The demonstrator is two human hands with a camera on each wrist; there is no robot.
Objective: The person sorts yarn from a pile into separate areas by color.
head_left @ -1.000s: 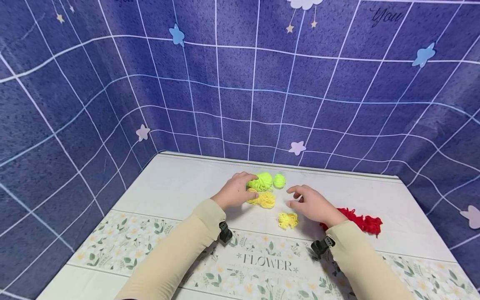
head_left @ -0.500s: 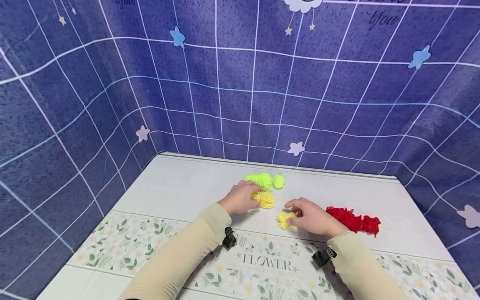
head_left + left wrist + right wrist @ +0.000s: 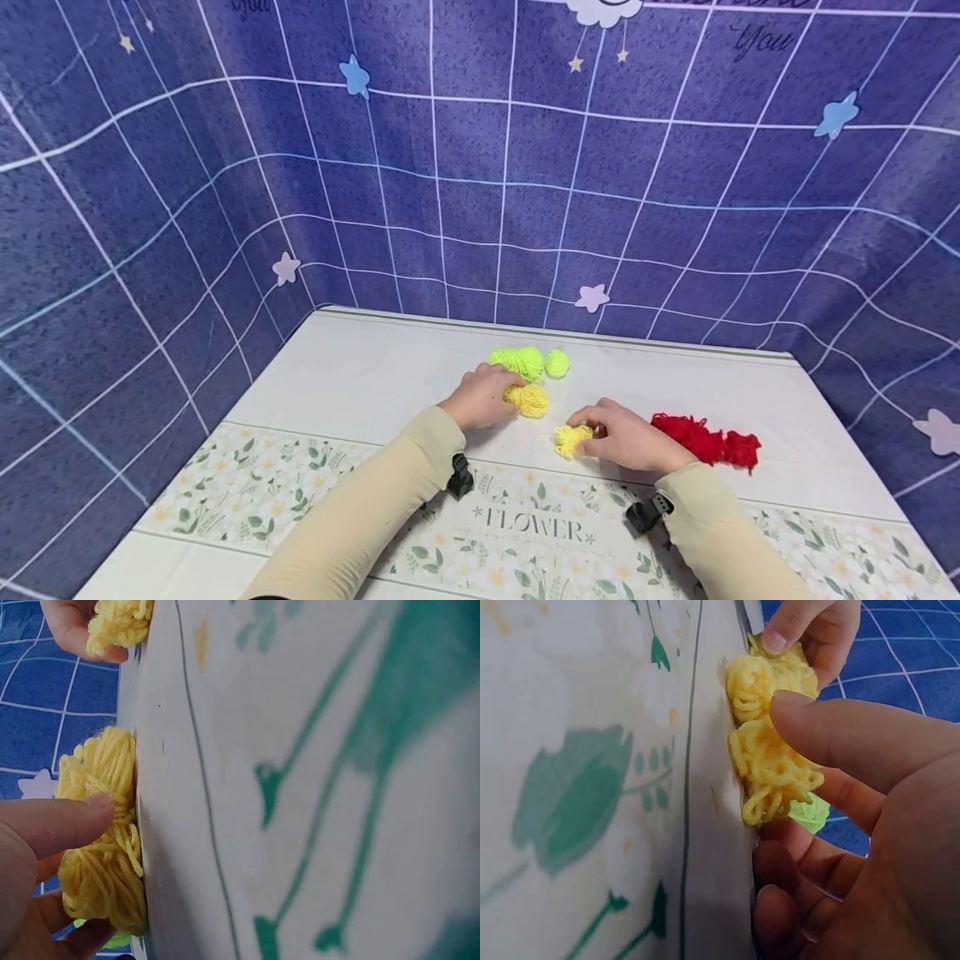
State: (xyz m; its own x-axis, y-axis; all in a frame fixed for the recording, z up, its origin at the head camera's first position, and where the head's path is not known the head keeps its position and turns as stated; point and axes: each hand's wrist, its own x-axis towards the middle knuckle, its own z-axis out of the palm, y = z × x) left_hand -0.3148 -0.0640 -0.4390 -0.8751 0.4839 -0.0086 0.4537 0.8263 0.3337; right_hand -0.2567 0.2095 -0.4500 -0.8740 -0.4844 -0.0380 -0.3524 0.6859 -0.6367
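My left hand [image 3: 478, 397] pinches a yellow skein of yarn [image 3: 532, 402] on the table. In the left wrist view the thumb lies across the tied middle of the skein [image 3: 105, 877], the fingers on its other side. My right hand [image 3: 628, 435] holds a smaller, loopy bundle of yellow yarn [image 3: 568, 439] nearer the front. The right wrist view has the thumb pressed on this bundle [image 3: 772, 769], with fingertips low at the tabletop behind it. Behind the left hand lie a neon green skein [image 3: 525, 361] and a small green yarn ball [image 3: 557, 363].
Tangled red yarn [image 3: 705, 440] lies just right of my right hand. The white table [image 3: 360, 367] has a flowered band with the word FLOWER across its front. A blue grid-patterned curtain [image 3: 480, 208] hangs along the back and sides.
The right hand has come down toward me and closed on the small yellow bundle. The left hand has shifted slightly forward and right, gripping the larger yellow skein.
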